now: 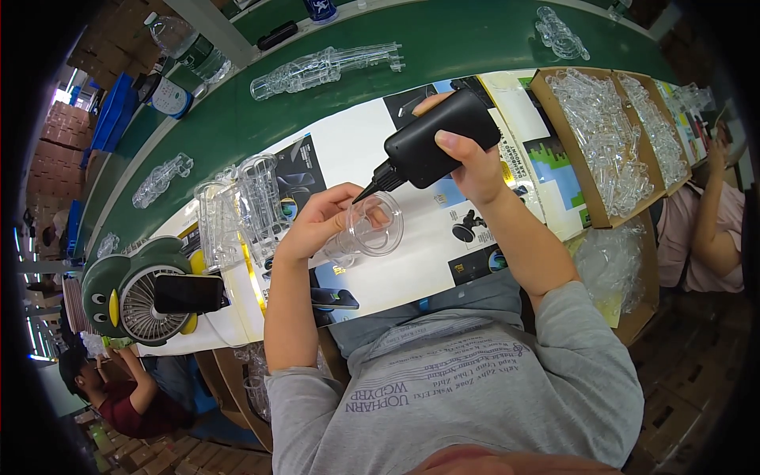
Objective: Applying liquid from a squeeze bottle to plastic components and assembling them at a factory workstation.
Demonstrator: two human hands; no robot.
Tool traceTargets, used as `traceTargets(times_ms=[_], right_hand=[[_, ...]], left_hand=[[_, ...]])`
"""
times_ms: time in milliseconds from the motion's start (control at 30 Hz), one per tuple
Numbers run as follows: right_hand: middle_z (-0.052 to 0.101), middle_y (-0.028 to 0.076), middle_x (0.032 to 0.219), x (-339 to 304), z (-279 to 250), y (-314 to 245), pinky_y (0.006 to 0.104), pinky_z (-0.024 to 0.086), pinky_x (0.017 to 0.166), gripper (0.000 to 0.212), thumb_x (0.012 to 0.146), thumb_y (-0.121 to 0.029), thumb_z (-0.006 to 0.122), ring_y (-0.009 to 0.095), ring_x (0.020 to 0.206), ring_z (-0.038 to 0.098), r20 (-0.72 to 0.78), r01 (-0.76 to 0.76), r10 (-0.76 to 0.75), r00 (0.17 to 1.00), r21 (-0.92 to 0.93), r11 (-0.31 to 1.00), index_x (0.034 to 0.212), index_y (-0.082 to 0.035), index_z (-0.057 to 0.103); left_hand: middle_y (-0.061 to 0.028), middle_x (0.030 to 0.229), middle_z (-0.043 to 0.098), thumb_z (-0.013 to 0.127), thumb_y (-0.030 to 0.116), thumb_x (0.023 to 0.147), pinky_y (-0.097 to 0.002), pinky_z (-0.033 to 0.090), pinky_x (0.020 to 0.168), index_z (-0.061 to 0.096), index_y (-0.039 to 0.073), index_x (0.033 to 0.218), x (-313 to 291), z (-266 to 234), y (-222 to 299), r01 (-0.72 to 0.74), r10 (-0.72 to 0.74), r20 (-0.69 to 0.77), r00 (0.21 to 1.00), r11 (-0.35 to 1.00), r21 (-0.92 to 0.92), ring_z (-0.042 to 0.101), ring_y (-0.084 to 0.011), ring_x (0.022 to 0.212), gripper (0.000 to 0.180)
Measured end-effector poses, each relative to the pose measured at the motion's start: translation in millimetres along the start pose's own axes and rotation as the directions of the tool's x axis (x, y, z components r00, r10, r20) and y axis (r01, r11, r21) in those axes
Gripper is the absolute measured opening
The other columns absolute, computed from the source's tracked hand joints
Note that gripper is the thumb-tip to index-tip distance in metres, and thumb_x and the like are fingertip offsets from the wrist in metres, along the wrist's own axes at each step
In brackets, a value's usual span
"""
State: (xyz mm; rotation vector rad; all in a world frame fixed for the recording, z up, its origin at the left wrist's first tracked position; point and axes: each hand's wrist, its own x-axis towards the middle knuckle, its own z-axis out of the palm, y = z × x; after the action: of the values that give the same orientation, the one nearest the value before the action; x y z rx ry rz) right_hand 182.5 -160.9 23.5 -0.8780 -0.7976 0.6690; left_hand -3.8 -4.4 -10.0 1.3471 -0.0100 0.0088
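My right hand (473, 162) is wrapped round a black squeeze bottle (443, 138), tilted so that its pointed nozzle aims down to the left. In my left hand (321, 222) I grip a clear plastic part (378, 244) with a wide round rim. The nozzle tip lies close to that rim, beside my left fingers; whether it touches cannot be made out. Left of this hand, several clear plastic parts (257, 198) stand grouped together on the printed sheet (396, 289). Any liquid from the nozzle is too small to see.
A green fan (142, 297) with a phone (188, 294) in front stands at the left. Cardboard boxes (598, 210) of small clear parts lie at the right. Clear assemblies (324, 70) rest on the green table (467, 39). One person (146, 396) sits at lower left, another (704, 229) at right.
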Motion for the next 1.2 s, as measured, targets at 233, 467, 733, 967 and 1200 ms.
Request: traceTargets(times_ms=[233,467,733,967,1200], right_hand=[[0.059,0.011,0.092,1,1,-1,0.0287,0.052,0.072,0.035,0.071,-0.016,0.058,0.016,0.080,0.061,-0.014,-0.009,0.010,1.000,0.023,1.000,0.102,0.000,0.054],[0.059,0.011,0.093,3,-1,-1,0.0287,0.052,0.070,0.036,0.071,-0.016,0.059,0.016,0.080,0.061,-0.028,-0.001,0.001,1.000,0.004,1.000,0.102,0.000,0.055],[0.059,0.011,0.094,7,-1,1,0.0279,0.052,0.067,0.037,0.072,-0.020,0.060,0.017,0.079,0.061,-0.082,-0.032,0.039,0.996,0.086,0.996,0.103,0.000,0.054],[0.059,0.010,0.094,13,-8,2,0.0264,0.050,0.062,0.039,0.077,-0.029,0.057,0.015,0.080,0.060,-0.060,-0.249,0.266,0.962,0.198,0.948,0.105,-0.004,0.053],[0.059,0.009,0.094,16,-10,10,0.0267,0.050,0.062,0.037,0.078,-0.028,0.058,0.014,0.080,0.060,-0.050,-0.296,0.309,0.950,0.175,0.939,0.106,-0.005,0.054]], left_hand=[[-0.0143,0.096,0.063,0.061,0.029,0.084,-0.0323,0.043,0.086,0.052,-0.002,0.107,-1,2,4,0.008,-0.007,-0.035,0.999,1.000,0.022,0.060,-0.0213,0.093,0.039],[-0.0149,0.096,0.063,0.061,0.028,0.084,-0.0323,0.043,0.086,0.052,-0.002,0.106,-1,3,5,0.010,-0.010,-0.030,0.999,1.000,0.016,0.060,-0.0214,0.093,0.038],[-0.0148,0.096,0.063,0.061,0.027,0.085,-0.0324,0.043,0.086,0.052,-0.001,0.106,-2,2,2,0.005,-0.006,-0.023,1.000,1.000,-0.005,0.060,-0.0213,0.093,0.036],[-0.0146,0.096,0.063,0.061,0.027,0.085,-0.0329,0.043,0.086,0.052,-0.001,0.104,-1,1,2,-0.002,0.002,-0.002,1.000,1.000,0.007,0.059,-0.0221,0.092,0.035],[-0.0134,0.096,0.062,0.062,0.032,0.083,-0.0331,0.043,0.084,0.053,-0.001,0.104,0,1,-2,-0.048,0.048,-0.048,0.998,0.999,0.014,0.059,-0.0211,0.089,0.040]])
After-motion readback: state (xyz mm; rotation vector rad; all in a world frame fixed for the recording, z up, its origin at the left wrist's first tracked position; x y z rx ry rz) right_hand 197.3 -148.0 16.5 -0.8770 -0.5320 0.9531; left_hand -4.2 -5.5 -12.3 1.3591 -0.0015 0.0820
